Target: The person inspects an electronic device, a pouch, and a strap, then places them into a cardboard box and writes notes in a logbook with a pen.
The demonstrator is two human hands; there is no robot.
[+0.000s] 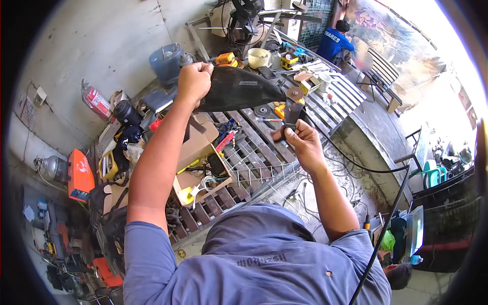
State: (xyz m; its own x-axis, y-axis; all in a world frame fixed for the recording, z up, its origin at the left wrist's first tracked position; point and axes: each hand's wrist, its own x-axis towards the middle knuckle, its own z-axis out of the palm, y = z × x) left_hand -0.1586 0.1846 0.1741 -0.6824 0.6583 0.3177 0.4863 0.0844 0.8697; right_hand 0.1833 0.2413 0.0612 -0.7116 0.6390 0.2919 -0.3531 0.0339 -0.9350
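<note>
Stretched out in front of me is a black mesh cloth piece [236, 89] with a small pale label, tapering toward the right. My left hand [194, 84] is closed on its upper left end. From its narrow end a dark strap [294, 113] hangs down to my right hand [306, 143]. The fingers and thumb of that hand pinch the strap's lower part. Just beyond the narrow end, a round brown disc [295, 93] shows on the slatted metal bench [246, 124].
An opened cardboard box [203, 134] with tools and a white cable sits on the bench. A blue bucket [166, 63], a white tub [258, 58] and a fire extinguisher [96, 100] stand farther back. One person [333, 43] in blue sits far off; another person's head [398, 275] shows lower right.
</note>
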